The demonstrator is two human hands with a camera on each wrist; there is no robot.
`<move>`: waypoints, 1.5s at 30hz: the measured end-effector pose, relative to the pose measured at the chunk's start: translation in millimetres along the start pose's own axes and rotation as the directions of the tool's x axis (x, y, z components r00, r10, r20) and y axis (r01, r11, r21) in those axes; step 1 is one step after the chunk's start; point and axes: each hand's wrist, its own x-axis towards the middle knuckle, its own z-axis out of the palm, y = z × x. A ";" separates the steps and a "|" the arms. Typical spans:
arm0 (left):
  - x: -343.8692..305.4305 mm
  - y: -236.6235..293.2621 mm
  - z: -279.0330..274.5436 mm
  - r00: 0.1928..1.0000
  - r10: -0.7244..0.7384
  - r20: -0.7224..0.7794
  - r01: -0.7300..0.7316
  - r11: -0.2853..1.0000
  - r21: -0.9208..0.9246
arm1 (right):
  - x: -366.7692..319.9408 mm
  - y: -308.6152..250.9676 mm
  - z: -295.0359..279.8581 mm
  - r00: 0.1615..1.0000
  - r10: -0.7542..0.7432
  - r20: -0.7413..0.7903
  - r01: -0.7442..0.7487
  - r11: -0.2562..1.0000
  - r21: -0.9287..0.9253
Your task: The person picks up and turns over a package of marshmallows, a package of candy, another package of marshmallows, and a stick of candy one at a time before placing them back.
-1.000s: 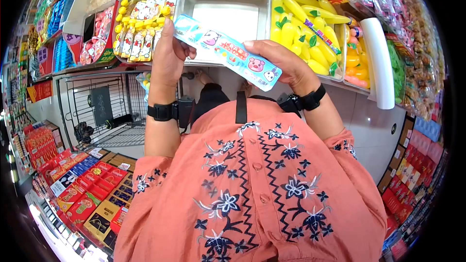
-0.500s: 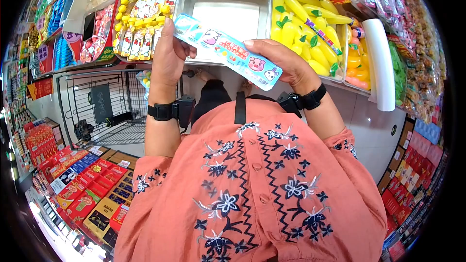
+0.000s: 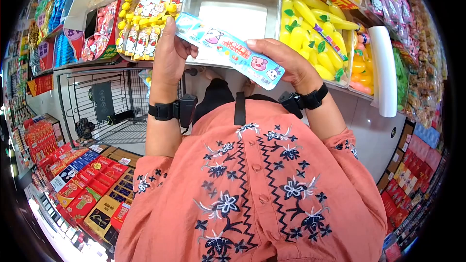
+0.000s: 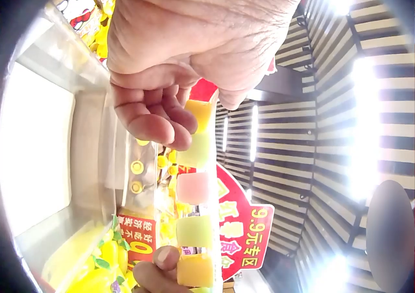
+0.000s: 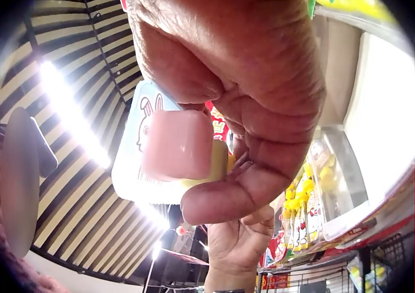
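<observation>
Both hands hold up a long light-blue strip pack of jelly cups (image 3: 228, 48), printed with pig and rabbit faces on its flat side. At the pack's left end, my left hand (image 3: 171, 55) pinches it between thumb and fingers. The right hand (image 3: 287, 63) grips the other end, thumb on the printed face and fingers underneath. In the left wrist view, yellow, green and pink cups (image 4: 194, 188) line the underside in a row, with the left fingertips at the top one. A pink cup (image 5: 178, 144) shows beside the curled right fingers in the right wrist view.
Ahead is a see-through bin with a white bottom (image 3: 238, 12). Yellow banana-shaped packs (image 3: 310, 33) fill the bin to its right; yellow-capped cartoon packs (image 3: 141, 41) fill the left one. A wire shopping cart (image 3: 102, 106) stands at left, and a white roll (image 3: 383, 72) hangs at right.
The bins and shelves have shifted slightly right and down in the head view. Both hands keep the same hold on the pack, which has barely moved.
</observation>
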 end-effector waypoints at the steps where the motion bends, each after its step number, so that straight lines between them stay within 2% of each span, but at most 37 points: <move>1: 2.3 1.4 -1.9 1.000 -0.001 -0.002 0.001 1.000 -0.004 | 2.7 -1.8 -0.3 1.000 0.009 0.017 -0.008 1.000 -0.018; 16: 22.3 8.2 -23.8 1.000 -0.005 0.028 0.007 0.999 -0.045 | 27.7 -6.2 9.1 0.999 -0.012 -0.046 0.011 1.000 -0.015; 31: 10.8 6.5 -24.7 0.999 0.032 0.007 -0.032 0.999 -0.032 | 28.7 0.4 12.4 0.999 0.022 0.049 -0.022 1.000 0.007; 37: 4.3 3.3 -16.6 0.999 0.033 0.020 -0.033 0.999 -0.027 | 17.4 3.8 16.5 1.000 -0.009 0.001 0.009 1.000 0.020; 43: 1.9 -4.5 -8.4 0.997 0.033 0.064 -0.028 0.997 -0.069 | 2.4 7.4 10.0 0.984 -0.025 0.174 0.025 1.000 0.001; 45: 0.9 -3.8 4.8 0.997 0.050 0.063 -0.042 0.992 -0.117 | -3.7 6.8 11.3 0.987 -0.021 0.158 0.021 1.000 0.002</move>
